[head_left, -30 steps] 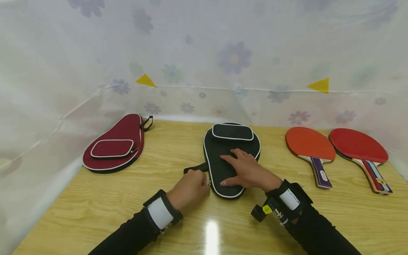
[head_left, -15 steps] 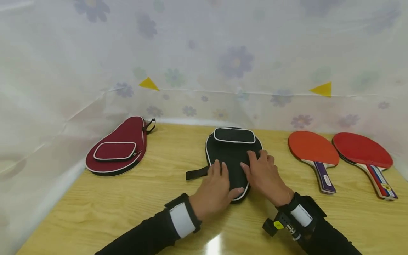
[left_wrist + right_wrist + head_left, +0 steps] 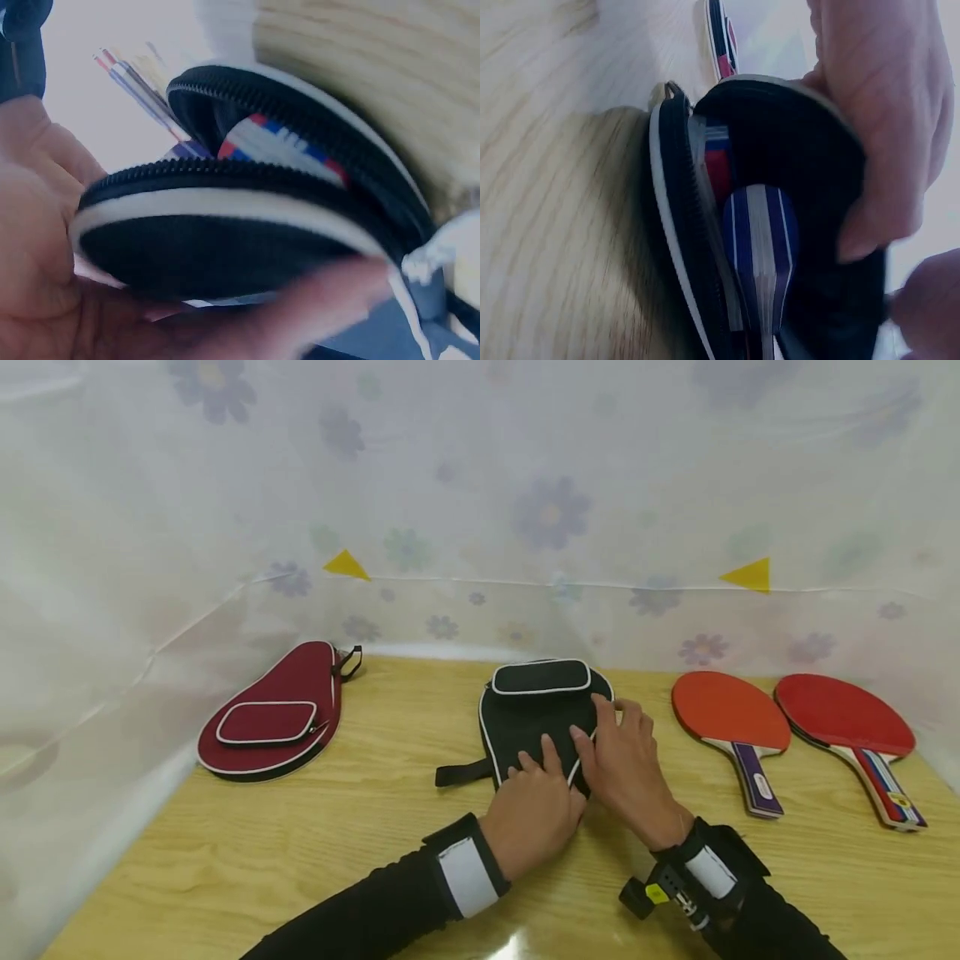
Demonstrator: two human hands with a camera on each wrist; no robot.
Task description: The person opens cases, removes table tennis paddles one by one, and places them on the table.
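Note:
A black table tennis bat case point(image 3: 517, 722) with white piping lies on the table, strap to the left. My left hand point(image 3: 532, 822) holds its near end, fingers on top and thumb at the edge. My right hand point(image 3: 626, 764) grips the right edge, thumb on top and bent fingers along the side. In the left wrist view the zipped mouth gapes, the raised flap point(image 3: 187, 251) beside my hand. Inside lies a striped red, blue and white bat handle point(image 3: 277, 146). The right wrist view shows a purple bat handle point(image 3: 765, 236) inside too. The blades inside are hidden.
A dark red bat case point(image 3: 273, 710) lies at the far left. To the right are two loose bats: one orange with a purple handle point(image 3: 731, 718), one red with a striped handle point(image 3: 843, 718). A flowered white sheet point(image 3: 480, 527) hangs behind the wooden table point(image 3: 390, 752).
My left hand has left the zip side near the strap and moved right onto the case's near end. My right hand has shifted from the case's middle to its right edge.

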